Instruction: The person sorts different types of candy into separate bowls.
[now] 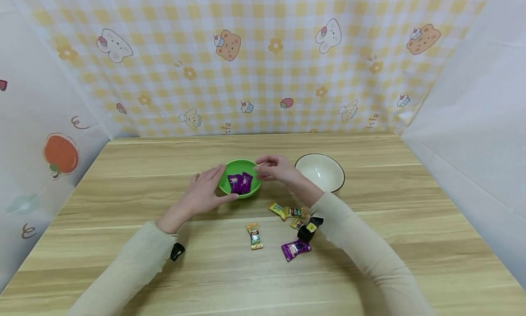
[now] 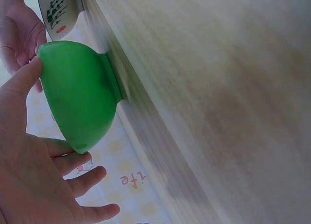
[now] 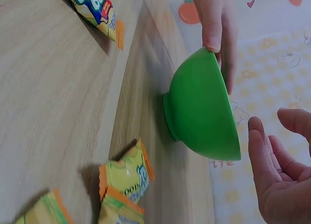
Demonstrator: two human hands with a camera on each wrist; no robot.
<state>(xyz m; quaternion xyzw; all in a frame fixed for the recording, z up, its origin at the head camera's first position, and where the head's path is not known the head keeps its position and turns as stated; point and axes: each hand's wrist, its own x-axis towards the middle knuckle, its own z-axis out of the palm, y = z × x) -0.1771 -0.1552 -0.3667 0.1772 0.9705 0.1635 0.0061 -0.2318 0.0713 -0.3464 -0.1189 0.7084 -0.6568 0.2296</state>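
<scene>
A green bowl holds purple-wrapped candies on the wooden table. My left hand spans its left side, thumb on the near rim and fingertips against the far rim. In the left wrist view, the same hand holds the green bowl between thumb and fingers, other fingers spread. By the bowl's right rim is my right hand, its fingers loosely bent. The right wrist view shows this right hand with nothing between thumb and fingers, apart from the bowl's outer wall.
A white, dark-rimmed bowl stands to the right, behind my right forearm. Several yellow-wrapped candies lie in front of the bowls, one nearer to me, with a purple-wrapped candy beside my right sleeve. A checked curtain hangs behind the table.
</scene>
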